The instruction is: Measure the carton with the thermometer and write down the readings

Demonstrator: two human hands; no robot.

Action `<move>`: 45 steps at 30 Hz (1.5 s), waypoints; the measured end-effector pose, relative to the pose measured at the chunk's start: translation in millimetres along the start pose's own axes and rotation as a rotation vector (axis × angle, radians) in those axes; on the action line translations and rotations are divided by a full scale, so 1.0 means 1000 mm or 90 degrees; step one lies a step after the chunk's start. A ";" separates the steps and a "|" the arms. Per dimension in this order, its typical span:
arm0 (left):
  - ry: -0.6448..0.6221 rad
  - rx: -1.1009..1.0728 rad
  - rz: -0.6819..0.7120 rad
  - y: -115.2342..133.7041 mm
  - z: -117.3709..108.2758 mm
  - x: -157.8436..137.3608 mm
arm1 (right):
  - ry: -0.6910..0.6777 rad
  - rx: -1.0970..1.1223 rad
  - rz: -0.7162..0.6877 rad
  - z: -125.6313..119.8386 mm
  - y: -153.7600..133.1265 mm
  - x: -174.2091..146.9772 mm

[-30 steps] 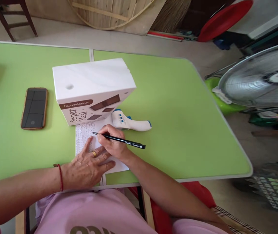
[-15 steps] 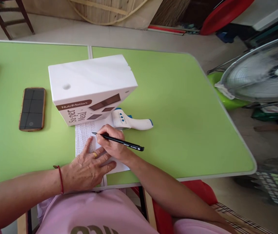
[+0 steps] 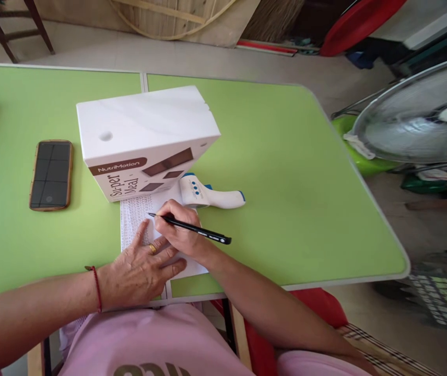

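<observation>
My right hand (image 3: 180,228) grips a black pen (image 3: 203,231), its tip at a sheet of paper (image 3: 135,222) covered in rows of small handwriting on its left part. Flat on the lower part of that sheet lies my left hand (image 3: 141,266), fingers spread, with a gold ring and a red cord bracelet. A white NutriMotion box (image 3: 149,125) stands at the sheet's far edge and hides part of it. Just beyond my right hand, a white and blue infrared thermometer (image 3: 213,197) rests on its side.
A phone in a brown case (image 3: 51,175) lies left of the box on the green table (image 3: 286,183). Off the table's right edge stands a large fan (image 3: 423,112). A dark basket (image 3: 445,292) is on the floor at lower right, and a wooden stool (image 3: 20,35) at far left.
The view has shifted very slightly. Both hands, the pen and the paper show almost no movement.
</observation>
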State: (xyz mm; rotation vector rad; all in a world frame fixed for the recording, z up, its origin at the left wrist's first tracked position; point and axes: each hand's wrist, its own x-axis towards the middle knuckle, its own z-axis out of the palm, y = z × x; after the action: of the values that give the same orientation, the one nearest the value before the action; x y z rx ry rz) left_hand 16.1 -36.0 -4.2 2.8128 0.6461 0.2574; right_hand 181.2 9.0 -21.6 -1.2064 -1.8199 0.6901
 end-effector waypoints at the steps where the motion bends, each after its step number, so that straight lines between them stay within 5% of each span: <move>1: 0.000 -0.002 0.002 0.000 0.000 0.000 | 0.001 0.004 0.003 0.000 0.001 0.000; 45: -0.013 0.003 0.012 -0.002 -0.001 0.001 | 0.023 0.011 0.051 0.001 0.001 -0.001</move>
State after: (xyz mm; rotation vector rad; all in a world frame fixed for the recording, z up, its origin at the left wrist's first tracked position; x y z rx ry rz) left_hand 15.7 -33.3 -3.4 2.8226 0.6176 0.2306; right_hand 181.0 8.5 -22.8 -1.2785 -1.7413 0.7230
